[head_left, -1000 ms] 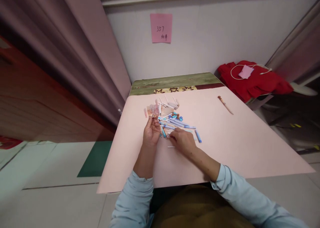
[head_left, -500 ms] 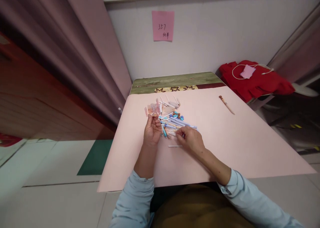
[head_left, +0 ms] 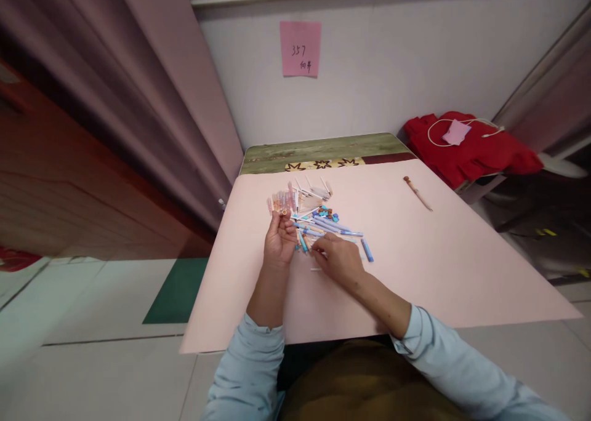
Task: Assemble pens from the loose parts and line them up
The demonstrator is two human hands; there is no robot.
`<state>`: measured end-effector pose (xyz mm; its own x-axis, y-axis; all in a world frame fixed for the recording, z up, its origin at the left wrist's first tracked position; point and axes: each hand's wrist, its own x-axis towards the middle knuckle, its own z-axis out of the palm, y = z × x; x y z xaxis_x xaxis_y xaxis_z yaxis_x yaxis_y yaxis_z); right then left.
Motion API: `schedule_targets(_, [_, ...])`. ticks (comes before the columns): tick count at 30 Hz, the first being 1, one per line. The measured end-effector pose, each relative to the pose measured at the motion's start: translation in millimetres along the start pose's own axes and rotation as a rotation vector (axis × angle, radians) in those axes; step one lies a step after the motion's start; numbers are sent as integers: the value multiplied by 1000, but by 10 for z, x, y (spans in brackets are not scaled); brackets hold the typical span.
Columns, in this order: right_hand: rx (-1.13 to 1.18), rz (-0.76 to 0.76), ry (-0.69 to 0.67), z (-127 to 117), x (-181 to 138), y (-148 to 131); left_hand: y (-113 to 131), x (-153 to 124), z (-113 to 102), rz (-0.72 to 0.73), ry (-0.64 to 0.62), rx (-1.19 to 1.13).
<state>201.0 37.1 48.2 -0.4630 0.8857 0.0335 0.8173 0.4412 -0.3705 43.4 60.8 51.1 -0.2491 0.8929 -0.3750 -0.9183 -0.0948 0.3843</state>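
A heap of small pen parts point(head_left: 323, 221), blue barrels, caps and thin white refills, lies on a pale pink sheet point(head_left: 415, 267) covering the table. My left hand point(head_left: 279, 242) is raised at the heap's left edge, fingers closed round a small tube-like piece. My right hand point(head_left: 339, 258) rests palm down on the sheet just below the heap, fingers curled over a thin white refill point(head_left: 316, 269) whose end shows at its left. A loose blue barrel point(head_left: 367, 250) lies to the right of my right hand.
A brown-tipped stick point(head_left: 418, 193) lies alone at the far right of the sheet. Green patterned tabletop point(head_left: 318, 150) shows beyond the sheet. A red cloth point(head_left: 471, 147) with a white cord sits to the right. A pink note point(head_left: 300, 48) hangs on the wall. Curtains stand at left.
My right hand drew back left and down onto the white refill, uncovering the blue barrel at its right. My left hand stayed in place.
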Motion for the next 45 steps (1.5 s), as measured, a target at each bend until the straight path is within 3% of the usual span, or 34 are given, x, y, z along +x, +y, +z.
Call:
schedule_targets(5, [-57, -101, -20, 124, 168, -212, 16, 16, -22, 10, -6, 7])
schedule_targets(12, [-178, -116, -45, 270, 268, -250, 21, 20, -33, -10, -26, 10])
schedule_targets(20, [-152, -81, -26, 176, 177, -270, 15, 12, -29, -16, -22, 10])
schedule_targets(26, [195, 0, 241, -39, -27, 3, -50, 8, -35, -40, -60, 58])
schedule_targets(30, [442, -25, 455, -243, -163, 191, -123, -84, -40, -88, -181, 152])
schedule_targets(33, [577, -25, 534, -382, -268, 264, -181, -220, -7, -198, -218, 94])
schedule_targets(36, [688, -21, 566, -493, -342, 265, -267, -374, 57, -256, -160, -6])
schedule_targets(39, [676, -87, 607, -574, -383, 214, -396, -513, 118, -274, -102, -53])
schedule_targets(45, [414, -246, 692, -612, -438, 181, -658, -698, 163, -376, -58, -105])
